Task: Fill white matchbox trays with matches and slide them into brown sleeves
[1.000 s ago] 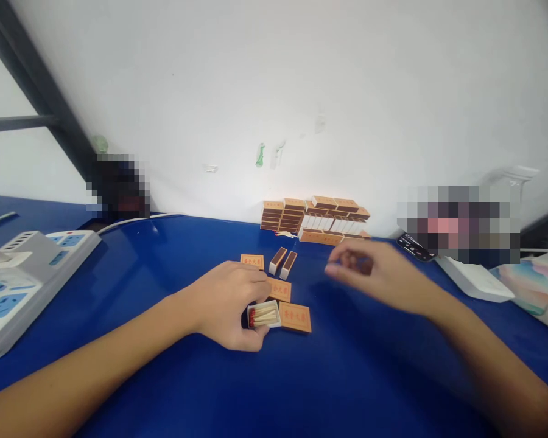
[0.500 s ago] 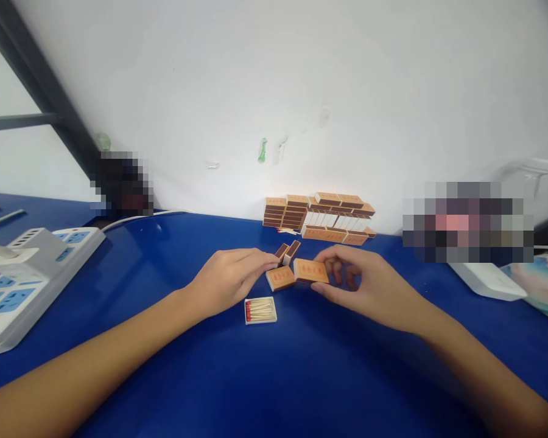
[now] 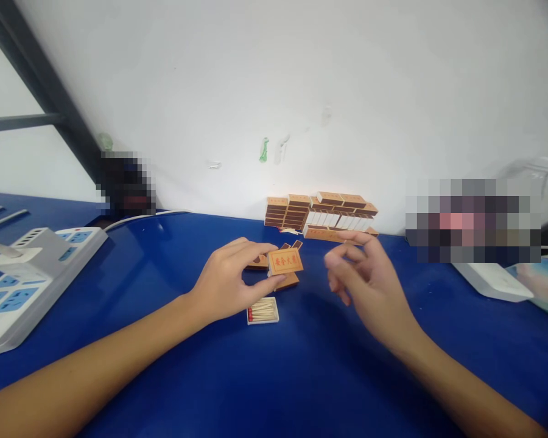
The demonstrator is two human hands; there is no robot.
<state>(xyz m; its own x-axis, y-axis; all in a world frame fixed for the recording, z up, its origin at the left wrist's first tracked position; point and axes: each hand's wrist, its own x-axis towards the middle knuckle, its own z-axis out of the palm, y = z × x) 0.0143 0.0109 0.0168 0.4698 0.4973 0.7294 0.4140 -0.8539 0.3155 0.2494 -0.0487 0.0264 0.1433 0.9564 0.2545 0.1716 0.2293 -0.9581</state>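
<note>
Between the thumb and fingers of my left hand [image 3: 231, 277] is an orange matchbox [image 3: 286, 261], its printed face toward me. Beneath it, partly covered, another matchbox [image 3: 288, 281] lies on the table. Two more boxes [image 3: 296, 245] stick up behind the held one, and one [image 3: 258, 262] shows behind my left fingers. A white matchbox tray [image 3: 270, 318] filled with red-tipped matches lies just below my left thumb. To the right, my right hand [image 3: 368, 274] hovers with bent, parted fingers and holds nothing.
Stacked matchboxes [image 3: 287, 214] stand against the white wall [image 3: 237, 91], with a few loose matches [image 3: 290, 231] before them. A white power strip [image 3: 84, 258] lies at the left of the blue table [image 3: 274, 389]. At the right is a white object [image 3: 493, 283].
The matchbox has passed from my right hand to my left and moved slightly left. My right hand has let go and its fingers have lifted away.
</note>
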